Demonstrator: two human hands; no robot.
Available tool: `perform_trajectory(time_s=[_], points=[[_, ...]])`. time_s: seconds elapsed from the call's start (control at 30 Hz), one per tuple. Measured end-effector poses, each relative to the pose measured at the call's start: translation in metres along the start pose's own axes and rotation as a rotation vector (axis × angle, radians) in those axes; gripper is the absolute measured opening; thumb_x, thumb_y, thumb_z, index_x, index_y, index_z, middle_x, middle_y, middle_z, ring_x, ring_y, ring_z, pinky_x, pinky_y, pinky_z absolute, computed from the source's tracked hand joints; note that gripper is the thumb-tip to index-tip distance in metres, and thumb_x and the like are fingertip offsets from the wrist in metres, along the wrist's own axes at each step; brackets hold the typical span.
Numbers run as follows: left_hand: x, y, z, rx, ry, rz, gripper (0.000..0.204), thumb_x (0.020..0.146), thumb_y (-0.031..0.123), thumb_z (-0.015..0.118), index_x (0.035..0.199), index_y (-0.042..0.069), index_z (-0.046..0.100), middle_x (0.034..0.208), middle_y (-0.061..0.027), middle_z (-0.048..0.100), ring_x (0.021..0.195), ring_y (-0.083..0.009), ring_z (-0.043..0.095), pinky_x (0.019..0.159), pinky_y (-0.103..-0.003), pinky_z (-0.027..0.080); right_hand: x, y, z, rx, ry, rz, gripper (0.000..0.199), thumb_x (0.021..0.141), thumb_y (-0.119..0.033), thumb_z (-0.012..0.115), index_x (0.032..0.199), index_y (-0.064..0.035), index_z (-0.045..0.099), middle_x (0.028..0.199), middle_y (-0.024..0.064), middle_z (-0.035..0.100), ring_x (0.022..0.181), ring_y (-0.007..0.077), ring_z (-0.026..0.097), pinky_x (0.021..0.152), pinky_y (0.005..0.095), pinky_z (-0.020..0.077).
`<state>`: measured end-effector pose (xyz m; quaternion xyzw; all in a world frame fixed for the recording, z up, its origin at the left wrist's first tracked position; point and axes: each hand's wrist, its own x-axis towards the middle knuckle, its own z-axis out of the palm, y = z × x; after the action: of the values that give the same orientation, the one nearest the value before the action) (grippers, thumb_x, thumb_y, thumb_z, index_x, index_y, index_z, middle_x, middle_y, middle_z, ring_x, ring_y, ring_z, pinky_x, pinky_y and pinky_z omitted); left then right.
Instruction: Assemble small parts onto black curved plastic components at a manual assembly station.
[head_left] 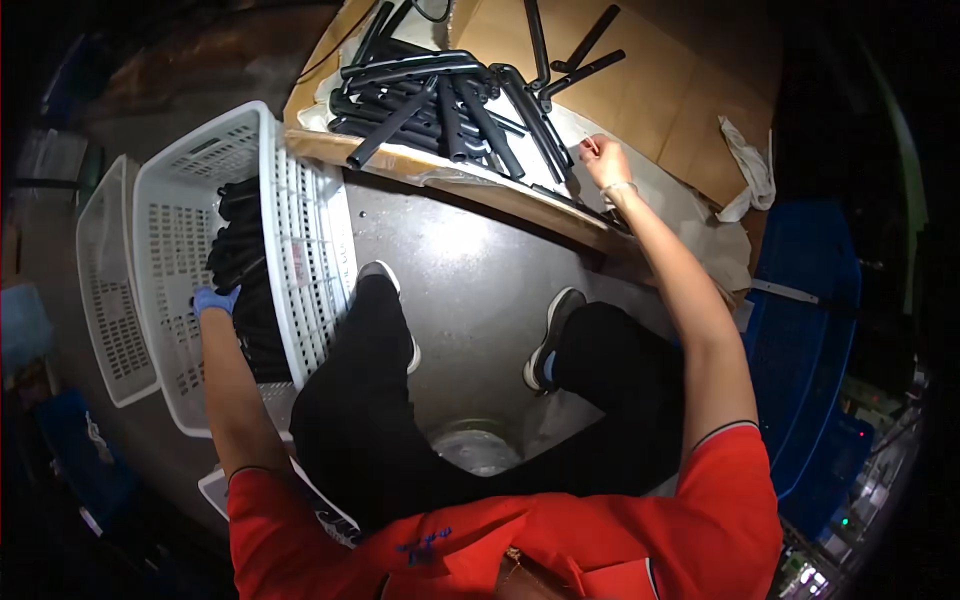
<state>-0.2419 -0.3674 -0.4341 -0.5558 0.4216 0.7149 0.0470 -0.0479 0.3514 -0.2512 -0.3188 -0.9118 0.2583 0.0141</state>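
My left hand (215, 299), in a blue glove, reaches down into a white plastic basket (270, 200) on the left. Its fingers curl over what looks like a black tube, whose short dark end shows beside the glove; the rest is hidden. More black tubes (246, 260) lie piled along the basket's right side. On the far right, my bare right hand (606, 163) hangs over the cardboard-lined surface with its fingers pinched together. Something small and pale may be between them; I cannot make it out. Just left of that hand lies a heap of bent black tubes (440, 105).
Cardboard (650, 90) covers the raised surface ahead, where a few black tubes lie apart from the heap. Crumpled white wrapping (748, 175) rests at its right. A second white basket (112, 290) stands at far left, a blue bin (805, 330) at right. My legs flank the grey floor (455, 320).
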Motion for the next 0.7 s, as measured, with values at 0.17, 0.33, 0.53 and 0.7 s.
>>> perform_trajectory(time_s=[0.17,0.33,0.53,0.7], points=[[-0.076,0.007,0.0,0.145,-0.039,-0.039,0.057,0.089,0.037,0.048,0.136,0.012,0.027,0.137,-0.0101,0.029,0.119,-0.0283,0.039,0.086,-0.05,0.043,0.038,-0.002,0.059,-0.164,-0.067,-0.02,0.04,0.072,-0.031,0.061,0.099,-0.0018,0.064,0.097,0.0202,0.064,0.096,0.0336,0.06,0.086,0.0384,0.0459],[-0.069,0.061,-0.034,0.263,0.027,0.385,0.033,0.089,0.036,0.049,0.111,0.012,0.052,0.102,-0.0076,0.055,0.087,-0.0234,0.055,0.076,-0.034,0.047,0.041,-0.027,0.045,0.057,-0.237,-0.092,0.034,0.078,-0.029,0.059,0.09,0.003,0.063,0.078,0.0131,0.064,0.073,0.0218,0.061,0.069,0.0329,0.0468],[-0.291,0.021,0.042,0.089,-1.083,0.628,0.035,0.094,0.017,0.037,0.122,-0.004,0.043,0.106,-0.0145,0.052,0.093,-0.0224,0.053,0.083,-0.032,0.045,-0.05,-0.06,-0.065,0.764,-0.496,0.178,0.021,0.089,-0.032,0.057,0.088,-0.0112,0.057,0.078,-0.0024,0.063,0.045,0.0035,0.028,0.042,0.0192,0.0265],[-0.517,-0.05,0.076,0.654,-1.505,0.778,0.032,0.091,0.002,0.039,0.121,-0.007,0.043,0.112,-0.0176,0.056,0.098,-0.0221,0.059,0.086,-0.031,0.051,-0.152,-0.112,-0.132,1.246,-0.575,0.077,0.027,0.095,-0.026,0.047,0.111,-0.0042,0.051,0.083,0.0049,0.061,0.042,0.0007,0.026,0.038,0.0161,0.0243]])
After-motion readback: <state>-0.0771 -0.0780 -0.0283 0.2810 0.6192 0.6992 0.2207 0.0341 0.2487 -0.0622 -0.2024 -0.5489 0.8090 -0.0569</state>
